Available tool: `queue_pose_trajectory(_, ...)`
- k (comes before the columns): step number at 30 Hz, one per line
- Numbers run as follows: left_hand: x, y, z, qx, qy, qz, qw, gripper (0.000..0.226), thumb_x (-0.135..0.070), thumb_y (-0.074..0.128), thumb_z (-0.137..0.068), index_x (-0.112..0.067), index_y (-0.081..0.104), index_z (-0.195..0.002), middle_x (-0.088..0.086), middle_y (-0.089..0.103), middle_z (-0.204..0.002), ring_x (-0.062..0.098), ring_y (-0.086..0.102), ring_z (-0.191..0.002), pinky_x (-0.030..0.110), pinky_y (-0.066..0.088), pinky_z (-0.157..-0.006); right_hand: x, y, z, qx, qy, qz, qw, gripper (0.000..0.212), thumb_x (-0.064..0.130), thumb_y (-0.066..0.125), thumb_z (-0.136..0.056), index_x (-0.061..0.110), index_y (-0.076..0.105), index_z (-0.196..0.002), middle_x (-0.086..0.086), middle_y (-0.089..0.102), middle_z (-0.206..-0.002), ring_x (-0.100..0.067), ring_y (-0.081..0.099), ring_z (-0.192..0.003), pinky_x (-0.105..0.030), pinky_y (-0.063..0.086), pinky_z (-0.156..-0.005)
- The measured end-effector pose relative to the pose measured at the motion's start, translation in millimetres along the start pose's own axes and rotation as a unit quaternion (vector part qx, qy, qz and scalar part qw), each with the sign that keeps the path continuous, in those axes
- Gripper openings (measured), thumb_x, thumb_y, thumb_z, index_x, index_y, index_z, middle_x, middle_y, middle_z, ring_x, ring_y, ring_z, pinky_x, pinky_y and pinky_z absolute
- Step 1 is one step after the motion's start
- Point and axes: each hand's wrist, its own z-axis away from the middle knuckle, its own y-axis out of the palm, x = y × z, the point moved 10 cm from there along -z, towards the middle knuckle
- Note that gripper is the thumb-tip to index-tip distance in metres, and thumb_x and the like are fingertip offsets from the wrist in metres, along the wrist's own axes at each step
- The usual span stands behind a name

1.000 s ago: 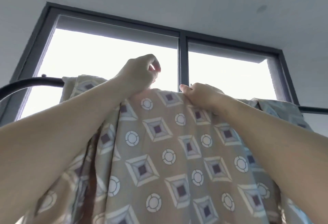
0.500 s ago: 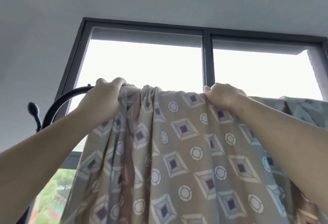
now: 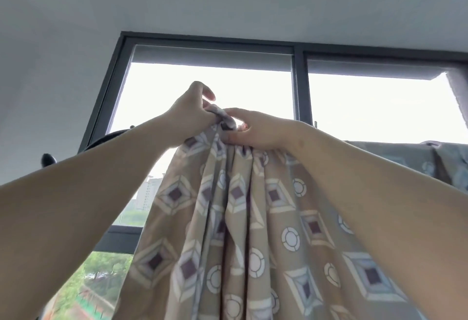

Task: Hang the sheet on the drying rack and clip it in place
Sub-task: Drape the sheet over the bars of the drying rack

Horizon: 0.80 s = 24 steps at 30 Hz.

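1. A wide dark-framed window (image 3: pixel 300 86) fills the far side, bright with daylight under a grey ceiling.
2. The sheet (image 3: pixel 253 218), tan with diamonds and circles, hangs from above my head and falls toward me. More of it lies draped along the top at the far right.
3. The drying rack (image 3: pixel 109 136) shows only as a black curved bar on the left; the cloth hides the rest.
4. My left hand (image 3: pixel 188 119) is clenched round the gathered top edge. My right hand (image 3: pixel 258 131), just beside it, pinches the same bunch between thumb and fingers.
5. I can make out no clip. To do this well, I judge one hand should pin the gathers to the bar while the other fetches a clip, which should bite over both cloth and bar.
6. Half a second ago my hands were well apart with the cloth spread between them. Now they meet, and the cloth is in deep folds.
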Motion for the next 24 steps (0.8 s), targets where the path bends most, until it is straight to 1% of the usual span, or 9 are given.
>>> queue_pose_trajectory(2,1.5,4.4,1.5,-0.003,0.004,-0.014,1.0,0.04,-0.017,0.066,-0.079,-0.013,0.042,-0.11,0.001,0.055,-0.089,0.015,0.053,-0.076,0.026,0.042,-0.06,-13.9,0.6,0.1,-0.002,0.028,0.018,0.999,0.038,0.034,0.052,-0.094,0.017,0.052,-0.129,0.0,0.054,-0.127,-0.018,0.05,-0.117,-0.025,0.036,-0.092)
queue_pose_trajectory(6,-3.4,5.8,7.0,-0.041,0.008,-0.116,0.992,0.04,-0.034,0.067,-0.077,-0.016,0.045,-0.105,-0.001,0.049,-0.09,0.015,0.048,-0.075,0.029,0.035,-0.06,-22.2,-12.4,-2.4,-0.064,0.044,-0.004,0.997,0.028,0.027,0.048,-0.096,0.006,0.063,-0.108,-0.009,0.061,-0.11,-0.02,0.054,-0.1,-0.031,0.042,-0.084)
queue_pose_trajectory(11,3.6,10.5,32.5,-0.07,-0.004,-0.231,0.97,0.054,-0.046,0.065,-0.077,-0.016,0.036,-0.11,0.001,0.042,-0.103,0.024,0.054,-0.084,0.034,0.043,-0.066,-33.6,-13.6,-12.2,-0.087,0.063,0.034,0.994,0.028,0.022,0.046,-0.096,0.016,0.052,-0.069,0.001,0.05,-0.075,-0.017,0.044,-0.081,-0.023,0.033,-0.06)
queue_pose_trajectory(13,19.6,24.5,43.8,-0.026,-0.032,-0.246,0.968,0.064,-0.049,0.067,-0.075,-0.015,0.031,-0.115,0.002,0.039,-0.106,0.025,0.054,-0.09,0.04,0.05,-0.074,-44.9,-15.3,-14.5,-0.102,0.084,0.047,0.99,0.03,0.023,0.045,-0.095,0.02,0.049,-0.065,0.001,0.051,-0.077,-0.019,0.046,-0.084,-0.028,0.035,-0.066)
queue_pose_trajectory(16,56.3,49.5,63.3,0.1,-0.143,-0.124,0.977,0.063,-0.037,0.075,-0.072,-0.015,0.031,-0.112,0.003,0.049,-0.104,0.022,0.057,-0.09,0.039,0.054,-0.073,-58.6,-21.7,-14.3,-0.141,0.118,0.077,0.98,0.03,0.025,0.044,-0.094,0.026,0.049,-0.064,-0.003,0.058,-0.091,-0.025,0.052,-0.092,-0.033,0.043,-0.079)
queue_pose_trajectory(18,78.7,72.9,88.8,0.254,-0.221,-0.096,0.937,0.04,-0.02,0.072,-0.078,-0.012,0.048,-0.109,0.002,0.063,-0.095,0.019,0.064,-0.081,0.029,0.056,-0.059,-65.7,-28.6,-10.8,-0.181,0.142,0.083,0.97,0.028,0.023,0.044,-0.092,0.026,0.049,-0.064,-0.005,0.061,-0.095,-0.027,0.054,-0.093,-0.038,0.047,-0.086)
queue_pose_trajectory(20,90.0,81.2,110.6,0.359,-0.26,-0.1,0.891,0.017,-0.008,0.069,-0.081,-0.012,0.059,-0.094,0.0,0.07,-0.078,0.015,0.068,-0.066,0.025,0.057,-0.053,-71.7,-36.5,-6.7,-0.22,0.16,0.091,0.958,0.023,0.017,0.043,-0.09,0.023,0.051,-0.069,-0.006,0.061,-0.093,-0.029,0.055,-0.091,-0.037,0.048,-0.082)
queue_pose_trajectory(22,85.6,69.8,106.1,0.378,-0.266,-0.128,0.877,0.012,-0.004,0.068,-0.081,-0.011,0.06,-0.087,0.0,0.07,-0.068,0.012,0.067,-0.055,0.024,0.056,-0.049,-80.1,-46.5,0.3,-0.252,0.185,0.095,0.945,0.018,0.013,0.043,-0.09,0.02,0.055,-0.08,-0.006,0.057,-0.091,-0.028,0.053,-0.086,-0.032,0.042,-0.074)
queue_pose_trajectory(24,69.0,45.2,79.6,0.341,-0.245,-0.188,0.888,0.009,-0.005,0.069,-0.081,-0.008,0.061,-0.084,0.001,0.066,-0.064,0.011,0.063,-0.05,0.019,0.051,-0.042,-92.0,-63.6,13.1,-0.291,0.211,0.098,0.928,0.018,0.01,0.042,-0.09,0.016,0.059,-0.089,-0.008,0.055,-0.091,-0.027,0.049,-0.083,-0.03,0.037,-0.071)
